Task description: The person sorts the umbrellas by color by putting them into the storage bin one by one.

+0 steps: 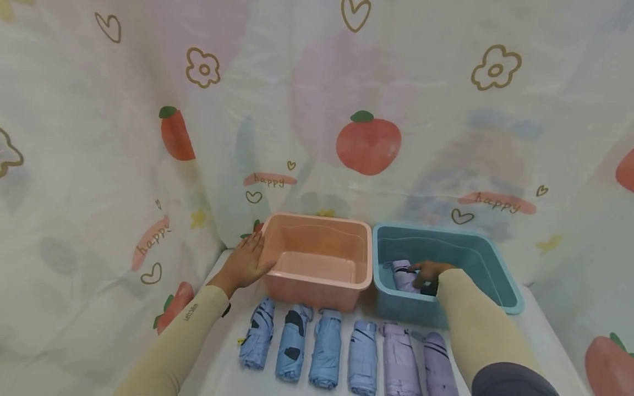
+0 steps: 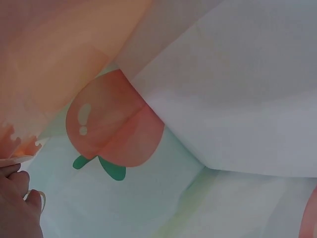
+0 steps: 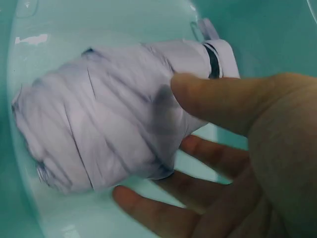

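My right hand (image 1: 427, 273) has fingers spread around the folded lilac umbrella (image 3: 104, 119); I'd steady it gently, left hand (image 1: 245, 264) straight-fingered.

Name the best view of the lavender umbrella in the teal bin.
Right wrist: the lavender umbrella is close up, its folds clear. Head shows it small, partly covered; left wrist doesn't show it.

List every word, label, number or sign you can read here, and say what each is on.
"happy": cloth, left side.
"happy": cloth, above the orange tub.
"happy": cloth, above the blue tub.
Left sleeve: small lettering, perhaps "Let's Slim", too small to read for certain.
Umbrellas and tubs: no readable text.
No numbers can be read.
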`<state>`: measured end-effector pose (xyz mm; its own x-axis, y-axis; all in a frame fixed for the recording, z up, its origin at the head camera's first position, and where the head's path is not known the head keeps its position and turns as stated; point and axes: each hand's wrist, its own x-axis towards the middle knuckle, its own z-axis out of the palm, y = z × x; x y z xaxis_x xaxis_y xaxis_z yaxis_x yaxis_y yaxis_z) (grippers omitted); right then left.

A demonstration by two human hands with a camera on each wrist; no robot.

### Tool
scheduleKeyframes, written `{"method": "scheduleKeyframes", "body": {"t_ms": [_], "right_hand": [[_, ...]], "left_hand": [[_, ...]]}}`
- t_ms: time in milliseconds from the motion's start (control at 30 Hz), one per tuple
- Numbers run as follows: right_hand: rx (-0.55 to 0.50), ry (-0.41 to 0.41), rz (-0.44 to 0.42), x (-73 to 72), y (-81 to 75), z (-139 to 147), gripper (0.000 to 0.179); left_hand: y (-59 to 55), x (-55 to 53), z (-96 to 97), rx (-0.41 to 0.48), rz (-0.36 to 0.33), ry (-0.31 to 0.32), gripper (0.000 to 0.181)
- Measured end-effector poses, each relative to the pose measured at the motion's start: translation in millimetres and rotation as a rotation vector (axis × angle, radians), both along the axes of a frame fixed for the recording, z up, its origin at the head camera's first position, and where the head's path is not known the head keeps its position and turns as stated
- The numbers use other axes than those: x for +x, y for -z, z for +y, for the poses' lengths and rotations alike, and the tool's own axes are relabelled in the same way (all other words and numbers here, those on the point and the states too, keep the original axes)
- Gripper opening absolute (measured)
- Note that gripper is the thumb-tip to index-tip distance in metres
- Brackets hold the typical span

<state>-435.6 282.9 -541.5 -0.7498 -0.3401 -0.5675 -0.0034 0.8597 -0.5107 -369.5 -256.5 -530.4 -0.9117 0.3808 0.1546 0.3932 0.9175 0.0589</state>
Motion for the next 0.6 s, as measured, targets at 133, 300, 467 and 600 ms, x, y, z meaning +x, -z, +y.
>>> {"method": "scheduleKeyframes", "body": {"t_ms": [133,300,467,600], "right_hand": [[0.001,0.025,-0.092,5.4,-2.6,-6.4,0.085],[-0.028,0.157,-0.205,10.4,-3.0,-23.4,0.099],[-0.043,0.221,-0.215,4.1,1.7,-35.2,0.100],[-0.053,0.209,-0.223,-0.8,6.2,-44.6,0.100]], "left_hand": [[-0.5,-0.1,1.4,0.019,-0.028,-0.019,0.090],[4.5,0.1,-1.2,0.029,-0.017,-0.022,0.089],[1.1,0.9,1.0,0.042,-0.014,-0.023,0.088],[-1.0,1.8,2.5,0.045,-0.004,-0.019,0.086]]}}
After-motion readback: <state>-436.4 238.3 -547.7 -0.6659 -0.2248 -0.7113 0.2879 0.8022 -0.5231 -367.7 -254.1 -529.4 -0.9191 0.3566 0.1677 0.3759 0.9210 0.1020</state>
